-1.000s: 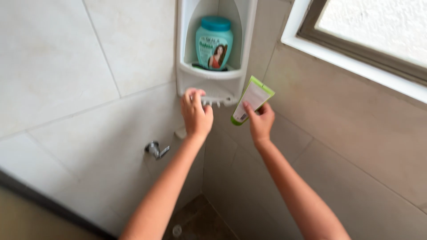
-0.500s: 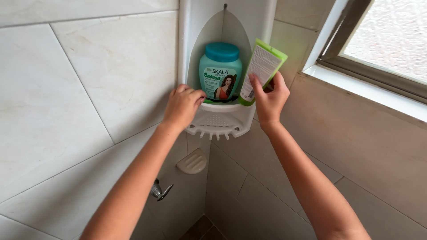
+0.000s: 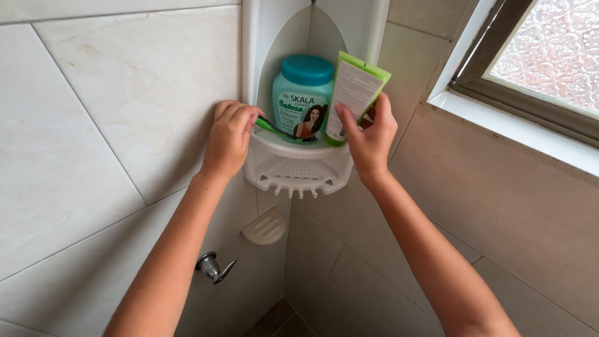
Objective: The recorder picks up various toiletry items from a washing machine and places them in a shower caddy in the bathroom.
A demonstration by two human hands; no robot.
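Left to right, with the white corner shelf as landmark: the left hand was at the shelf's left edge, its fingers closed on a slim green-and-black handled tool, apparently a razor or toothbrush, which lay across the shelf's front rim before the teal jar. To the right of the jar, the right hand was clamped on a green-and-white tube, standing cap-down with its foot on the shelf. The tube stood tilted against the jar in a tight niche, so it could probably topple off the rim if released. The handled tool might slip through the slotted soap tray below. Below the shelf were a wall soap dish and a chrome valve handle; to its right, a frosted window.
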